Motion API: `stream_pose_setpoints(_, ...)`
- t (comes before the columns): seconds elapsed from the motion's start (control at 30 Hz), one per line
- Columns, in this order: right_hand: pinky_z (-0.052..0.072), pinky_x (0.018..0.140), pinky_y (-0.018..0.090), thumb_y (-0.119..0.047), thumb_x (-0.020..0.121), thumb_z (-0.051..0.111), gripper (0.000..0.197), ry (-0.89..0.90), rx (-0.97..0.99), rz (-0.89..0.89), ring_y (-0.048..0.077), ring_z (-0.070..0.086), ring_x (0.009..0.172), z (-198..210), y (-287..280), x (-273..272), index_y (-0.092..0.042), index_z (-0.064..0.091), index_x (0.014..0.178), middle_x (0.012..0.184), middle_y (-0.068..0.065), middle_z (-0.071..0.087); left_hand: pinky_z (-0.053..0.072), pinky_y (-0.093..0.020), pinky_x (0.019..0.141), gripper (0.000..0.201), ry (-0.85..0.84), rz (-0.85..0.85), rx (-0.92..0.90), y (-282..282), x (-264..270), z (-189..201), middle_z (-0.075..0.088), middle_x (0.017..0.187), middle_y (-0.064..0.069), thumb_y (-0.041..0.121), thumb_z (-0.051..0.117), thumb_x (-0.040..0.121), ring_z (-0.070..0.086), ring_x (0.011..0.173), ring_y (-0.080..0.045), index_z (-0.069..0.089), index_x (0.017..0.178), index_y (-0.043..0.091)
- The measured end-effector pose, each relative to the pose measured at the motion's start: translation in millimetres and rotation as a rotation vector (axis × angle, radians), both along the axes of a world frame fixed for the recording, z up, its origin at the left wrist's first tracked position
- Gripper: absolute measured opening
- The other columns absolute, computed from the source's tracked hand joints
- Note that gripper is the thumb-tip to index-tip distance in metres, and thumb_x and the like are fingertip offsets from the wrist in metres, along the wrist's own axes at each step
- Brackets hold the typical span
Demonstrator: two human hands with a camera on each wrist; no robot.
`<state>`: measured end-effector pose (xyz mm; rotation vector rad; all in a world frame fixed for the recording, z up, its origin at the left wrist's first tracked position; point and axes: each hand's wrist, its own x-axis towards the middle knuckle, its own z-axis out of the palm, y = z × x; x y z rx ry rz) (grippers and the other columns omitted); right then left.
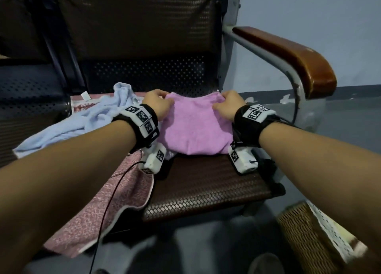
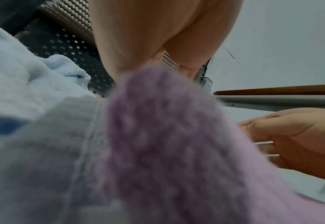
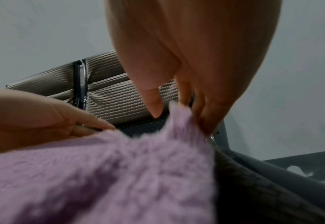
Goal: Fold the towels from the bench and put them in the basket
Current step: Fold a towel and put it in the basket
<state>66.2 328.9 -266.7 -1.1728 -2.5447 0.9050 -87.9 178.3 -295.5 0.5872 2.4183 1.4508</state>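
On the bench seat [image 1: 206, 187] three towels, both hands [image 1: 157, 105] [image 1: 227, 106] pinching the purple towel's [image 1: 195, 127] far corners.

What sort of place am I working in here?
Probably a waiting area or hallway, not a home laundry: a metal bench with perforated seats in a row, a worn wooden armrest on a steel frame, and a plain painted wall behind.

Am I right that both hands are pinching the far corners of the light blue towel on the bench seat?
Not quite: the left hand and right hand are pinching the far corners of the lilac towel. The light blue towel lies crumpled and untouched to its left on the bench seat, as the head view shows.
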Motion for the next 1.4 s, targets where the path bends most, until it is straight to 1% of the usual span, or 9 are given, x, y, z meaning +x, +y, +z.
stream_pose_setpoints(0.1, 0.043, 0.101, 0.029, -0.028, 0.09, 0.067, 0.048, -0.052, 0.044, 0.131, 0.025, 0.058, 0.125, -3.9, -1.3, 7.5, -0.013, 0.059, 0.135, 0.135, 0.009, 0.062, 0.054, -0.03, 0.081, 0.032, 0.102, -0.073, -0.052, -5.6, 1.3, -3.4, 0.067, 0.102, 0.0, 0.025, 0.075, 0.085, 0.063, 0.088, -0.017, 0.066, 0.115, 0.017)
stream_pose_setpoints(0.23, 0.052, 0.087, 0.027, -0.036, 0.087, 0.072, 0.016, -0.102, 0.065, 0.367, 0.014, 0.069, 0.1, 1.7, -9.7, 29.5, -0.026, 0.076, 0.099, 0.099, -0.007, 0.076, 0.048, -0.026, 0.079, 0.017, 0.092, -0.482, -0.073, -32.4, 17.2, 4.1, 0.07, 0.09, 0.006, 0.013, 0.077, 0.08, 0.063, 0.084, -0.013, 0.071, 0.093, 0.023)
stream_pose_setpoints(0.43, 0.04, 0.109, 0.029, -0.048, 0.075, 0.082, 0.08, -0.493, 0.245, 0.607, 0.021, 0.053, 0.13, -8.4, -32.5, 51.8, -0.017, 0.054, 0.142, 0.142, 0.002, 0.057, 0.044, -0.03, 0.103, 0.07, 0.413, -0.679, -0.562, -62.7, 39.4, -11.1, 0.063, 0.131, -0.002, 0.032, 0.081, 0.074, 0.058, 0.12, -0.022, 0.057, 0.139, 0.024)
stream_pose_setpoints(0.57, 0.046, 0.078, 0.03, -0.025, 0.089, 0.06, 0.009, -0.367, 0.349, 0.503, 0.033, 0.065, 0.099, -0.1, -33.5, 57.1, -0.019, 0.061, 0.082, 0.092, 0.009, 0.064, 0.04, -0.028, 0.071, 0.015, 0.445, -0.523, -0.378, -61.7, 43.2, 1.4, 0.071, 0.085, -0.005, 0.032, 0.069, 0.088, 0.066, 0.087, -0.026, 0.073, 0.094, 0.019)
stream_pose_setpoints(0.77, 0.044, 0.067, 0.035, -0.025, 0.088, 0.051, 0.025, -0.062, 0.273, 0.307, 0.031, 0.058, 0.078, 31.4, -24.4, 82.7, -0.012, 0.06, 0.07, 0.077, 0.011, 0.065, 0.046, -0.021, 0.058, 0.016, 0.225, -0.459, -0.034, -64.0, 69.5, 22.9, 0.068, 0.067, 0.007, 0.042, 0.065, 0.077, 0.059, 0.062, -0.004, 0.07, 0.071, 0.028)
stream_pose_setpoints(0.9, 0.042, 0.064, 0.032, -0.026, 0.09, 0.054, 0.03, -0.049, 0.086, 0.284, 0.023, 0.058, 0.077, 28.4, -21.4, 99.3, -0.02, 0.059, 0.06, 0.07, -0.001, 0.063, 0.054, -0.038, 0.07, 0.037, -0.064, -0.439, -0.009, -63.3, 81.8, 10.4, 0.074, 0.084, -0.015, 0.042, 0.074, 0.078, 0.065, 0.075, -0.021, 0.073, 0.091, 0.008)
stream_pose_setpoints(1.0, 0.043, 0.074, 0.029, -0.028, 0.092, 0.057, 0.01, -0.107, 0.136, 0.282, 0.023, 0.061, 0.09, 16.0, -21.9, 102.1, -0.022, 0.065, 0.091, 0.093, 0.002, 0.068, 0.053, -0.036, 0.077, 0.034, -0.04, -0.332, -0.149, -59.8, 79.4, -6.2, 0.071, 0.093, -0.01, 0.04, 0.072, 0.087, 0.065, 0.084, -0.026, 0.068, 0.097, 0.008)
stream_pose_setpoints(1.17, 0.044, 0.09, 0.025, -0.029, 0.091, 0.063, 0.041, -0.12, 0.277, 0.418, 0.021, 0.062, 0.11, 6.2, -28.0, 99.3, -0.018, 0.061, 0.13, 0.12, 0.001, 0.067, 0.045, -0.028, 0.089, 0.043, 0.188, -0.208, -0.37, -57.8, 79.0, -14.6, 0.066, 0.117, -0.008, 0.035, 0.074, 0.082, 0.061, 0.107, -0.025, 0.06, 0.118, 0.016)
stream_pose_setpoints(1.4, 0.028, 0.118, 0.038, -0.047, 0.098, 0.049, 0.049, -0.339, 0.402, 0.627, 0.028, 0.037, 0.143, -9.4, -36.3, 90.9, -0.021, 0.059, 0.139, 0.151, 0.014, 0.047, 0.04, -0.024, 0.105, 0.087, 0.389, -0.796, -0.469, -69.3, 99.6, -9.4, 0.056, 0.14, 0.001, 0.046, 0.078, 0.069, 0.055, 0.124, -0.016, 0.046, 0.145, 0.019)
